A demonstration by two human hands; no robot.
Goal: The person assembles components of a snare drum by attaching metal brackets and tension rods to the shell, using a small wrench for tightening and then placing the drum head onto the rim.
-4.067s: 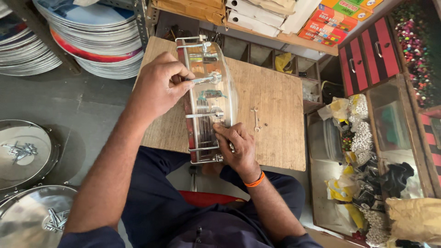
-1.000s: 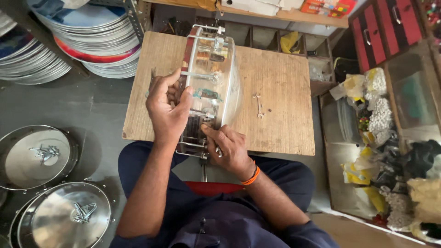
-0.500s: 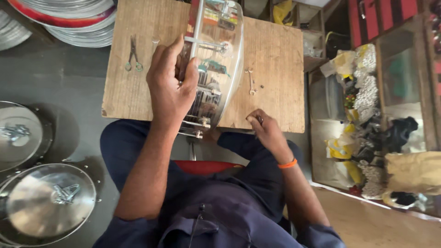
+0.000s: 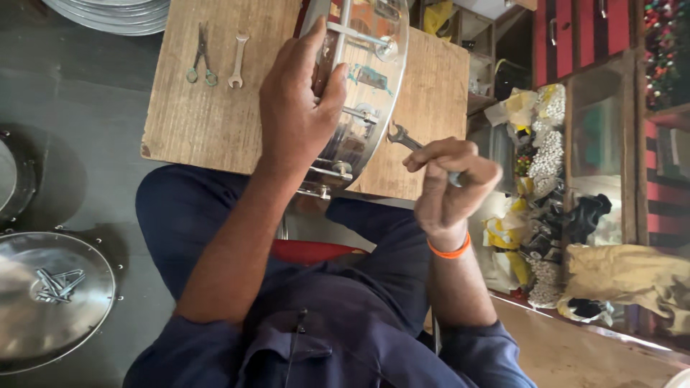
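Observation:
A shiny metal drum shell [image 4: 363,93] with tension rods stands on edge on a low wooden board [image 4: 208,122]. My left hand [image 4: 298,108] grips its rim from the left side. My right hand [image 4: 449,183] is to the right of the drum, closed around a small open-ended spanner [image 4: 402,136] whose jaw points up toward the shell. An orange band sits on my right wrist.
Pliers [image 4: 200,57] and a second spanner [image 4: 237,61] lie on the board's far left. Shiny metal discs [image 4: 54,298] rest on the dark floor at left. Shelves at right hold bags of small parts [image 4: 546,144] and red boxes [image 4: 582,36].
My right hand left the drum's lower edge, moved right and now holds a spanner lifted off the board. The view shifted, showing pliers and a second spanner at left.

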